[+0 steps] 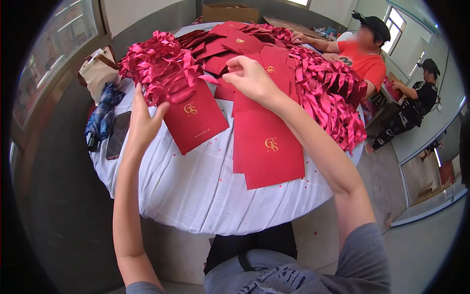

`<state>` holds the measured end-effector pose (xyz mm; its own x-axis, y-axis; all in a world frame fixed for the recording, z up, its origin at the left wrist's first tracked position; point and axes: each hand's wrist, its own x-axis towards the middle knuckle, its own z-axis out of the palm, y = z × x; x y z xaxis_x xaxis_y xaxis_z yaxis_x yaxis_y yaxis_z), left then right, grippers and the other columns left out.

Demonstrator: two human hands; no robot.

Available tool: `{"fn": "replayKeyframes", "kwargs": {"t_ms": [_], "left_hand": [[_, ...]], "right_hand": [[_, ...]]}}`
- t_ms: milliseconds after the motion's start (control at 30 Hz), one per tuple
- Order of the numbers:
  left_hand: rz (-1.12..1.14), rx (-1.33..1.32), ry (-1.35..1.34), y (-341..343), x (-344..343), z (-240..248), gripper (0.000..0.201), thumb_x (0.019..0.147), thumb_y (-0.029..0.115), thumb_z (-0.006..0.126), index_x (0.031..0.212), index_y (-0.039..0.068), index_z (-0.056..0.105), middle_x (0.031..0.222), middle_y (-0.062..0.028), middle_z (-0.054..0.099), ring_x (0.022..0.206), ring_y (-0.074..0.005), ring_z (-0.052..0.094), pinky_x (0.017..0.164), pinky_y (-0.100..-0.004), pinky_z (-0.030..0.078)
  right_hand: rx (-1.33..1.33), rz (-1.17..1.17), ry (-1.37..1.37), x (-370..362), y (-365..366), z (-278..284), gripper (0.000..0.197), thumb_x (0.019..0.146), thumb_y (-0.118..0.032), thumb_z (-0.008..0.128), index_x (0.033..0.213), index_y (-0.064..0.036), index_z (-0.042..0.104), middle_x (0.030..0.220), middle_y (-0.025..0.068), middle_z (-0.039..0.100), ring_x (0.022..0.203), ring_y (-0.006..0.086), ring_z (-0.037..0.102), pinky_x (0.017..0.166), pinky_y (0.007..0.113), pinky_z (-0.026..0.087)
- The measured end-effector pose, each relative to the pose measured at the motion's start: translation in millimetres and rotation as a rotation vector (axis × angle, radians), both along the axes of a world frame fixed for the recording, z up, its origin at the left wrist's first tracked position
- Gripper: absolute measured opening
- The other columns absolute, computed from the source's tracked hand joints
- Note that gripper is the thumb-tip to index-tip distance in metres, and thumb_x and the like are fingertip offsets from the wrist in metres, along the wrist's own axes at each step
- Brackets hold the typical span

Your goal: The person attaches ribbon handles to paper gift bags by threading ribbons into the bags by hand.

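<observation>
**Left hand at a red bag's edge, right hand curled beyond it**

From my end of the feed, I see the left hand with thumb and fingers apart, the thumb at the bag's left edge and the fingers beside the pink ribbons heaped over its upper part. I have the right hand bent in, fingertips drawn close together near a loose ribbon strand; I cannot tell whether they pinch it.

The bag lies on the white tablecloth, just right of the left thumb and below and left of the right fingertips. Its long axis slants: the bare lower end points toward the wearer and a little right, the ribbon-covered end away and left. A gold emblem faces up.

Farther right, I see a red stack running lengthwise away from the wearer, partly under the right forearm, with more ribbons beside it. On the left sit a dark phone, a folded blue umbrella and a beige bag. Across the table, a co-worker in a red shirt reaches toward the far pile.
</observation>
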<state>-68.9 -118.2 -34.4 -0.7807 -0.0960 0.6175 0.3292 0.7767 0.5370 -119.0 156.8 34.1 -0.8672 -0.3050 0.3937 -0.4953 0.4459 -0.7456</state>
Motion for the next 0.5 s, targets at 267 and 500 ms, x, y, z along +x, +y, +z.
{"fn": "replayKeyframes", "kwargs": {"t_ms": [267,500], "left_hand": [[-0.073,-0.309,0.216,92.8,56.7,30.6,0.069,0.078,-0.001,0.067,0.14,0.004,0.038,0.145,-0.0236,0.033,0.132,-0.0409,0.035,0.109,-0.0448,0.03],[-0.555,-0.264,-0.077,164.5,56.7,33.8,0.031,0.082,0.002,0.065,0.113,-0.001,0.061,0.119,-0.016,0.059,0.12,-0.0338,0.048,0.102,-0.0408,0.039]], "right_hand": [[-1.101,0.89,-0.089,210.0,61.0,75.8,0.012,0.09,-0.008,0.049,0.096,0.0021,0.049,0.088,0.019,0.059,0.072,0.0285,0.064,0.064,0.043,0.056],[-1.186,0.673,0.113,228.1,119.8,51.1,0.01,0.09,-0.009,0.049,0.093,0.0008,0.049,0.085,0.0174,0.058,0.07,0.0269,0.062,0.062,0.042,0.055]]}}
